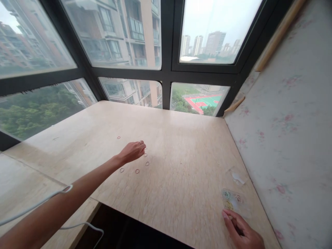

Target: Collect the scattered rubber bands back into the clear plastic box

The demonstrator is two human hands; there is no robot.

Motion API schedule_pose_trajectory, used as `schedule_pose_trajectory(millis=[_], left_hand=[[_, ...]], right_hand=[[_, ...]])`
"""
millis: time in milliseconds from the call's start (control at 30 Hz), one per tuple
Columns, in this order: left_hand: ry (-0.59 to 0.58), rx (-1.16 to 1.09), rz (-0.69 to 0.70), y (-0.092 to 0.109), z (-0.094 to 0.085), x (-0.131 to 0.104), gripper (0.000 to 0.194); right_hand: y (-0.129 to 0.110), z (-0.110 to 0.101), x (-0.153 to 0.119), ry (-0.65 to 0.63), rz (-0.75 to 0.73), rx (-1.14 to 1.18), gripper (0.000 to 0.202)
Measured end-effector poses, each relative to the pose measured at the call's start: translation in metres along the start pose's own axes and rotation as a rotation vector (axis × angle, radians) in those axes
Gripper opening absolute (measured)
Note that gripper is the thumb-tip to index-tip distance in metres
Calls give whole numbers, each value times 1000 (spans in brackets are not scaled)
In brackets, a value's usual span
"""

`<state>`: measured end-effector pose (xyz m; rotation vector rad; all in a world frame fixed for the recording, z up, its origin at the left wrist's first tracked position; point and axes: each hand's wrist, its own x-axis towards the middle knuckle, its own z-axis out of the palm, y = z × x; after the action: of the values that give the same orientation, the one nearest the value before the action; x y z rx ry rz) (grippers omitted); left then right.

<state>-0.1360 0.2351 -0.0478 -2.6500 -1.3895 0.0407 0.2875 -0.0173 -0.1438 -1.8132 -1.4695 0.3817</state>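
Observation:
My left hand (132, 151) reaches across the tabletop with its fingers closed, palm down. A thin rubber band (146, 148) shows at its fingertips and seems to be pinched there. Close by lie several small reddish and dark loops, among them a band (147, 164), another band (137, 171) and a dark band (121, 170). One more band (118, 137) lies farther off to the left. At the lower right, my right hand (243, 229) pinches thumb and forefinger together at the front corner of a clear plastic box (243, 209); what they grip is hidden. Coloured bands (229, 204) sit inside the box.
A clear plastic piece (237, 177) lies behind the box, near the flowered wall (290, 145). A white cable (33, 207) crosses over my left forearm. The pale marble-patterned tabletop (176, 193) ends at a dark gap in front; windows (166, 69) stand behind it.

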Motion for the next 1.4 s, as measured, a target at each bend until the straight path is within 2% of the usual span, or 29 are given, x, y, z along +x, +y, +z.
schedule_pose_trajectory(millis=[133, 300, 367, 467, 533, 633, 800, 867, 967, 1067, 1200, 1300, 1400], left_hand=[[163, -309, 137, 61, -19, 24, 21], [268, -669, 245, 165, -30, 59, 18], [258, -753, 291, 209, -32, 67, 18], [206, -728, 405, 264, -33, 75, 20], [156, -678, 484, 289, -33, 80, 20], [106, -634, 557, 314, -30, 88, 18], [79, -588, 592, 331, -27, 96, 19], [85, -606, 580, 329, -26, 94, 24], [89, -682, 520, 315, -22, 83, 30], [132, -814, 384, 291, -14, 63, 32], [229, -1018, 132, 258, 5, 21, 28], [244, -1114, -15, 240, 21, -14, 25], [284, -1175, -112, 231, 31, -38, 23]], right_hand=[[-19, 3, 0, 64, -49, 48, 37], [-30, 2, 1, 26, -19, 79, 36], [-32, 2, 1, 17, 6, 86, 36], [-35, 1, 1, 15, 35, 106, 35], [-37, 1, 2, 19, 40, 126, 35], [-38, 0, 2, 20, 39, 155, 35], [-38, 0, 1, 8, 50, 182, 34], [-38, 0, 1, 8, 59, 183, 34], [-39, 0, 1, 10, 58, 166, 35], [-39, -1, 1, 15, 57, 135, 34], [-37, -2, -1, 6, 88, 121, 35], [-43, 4, -2, 12, 219, 248, 38], [-69, 17, 1, -38, 359, 446, 43]])
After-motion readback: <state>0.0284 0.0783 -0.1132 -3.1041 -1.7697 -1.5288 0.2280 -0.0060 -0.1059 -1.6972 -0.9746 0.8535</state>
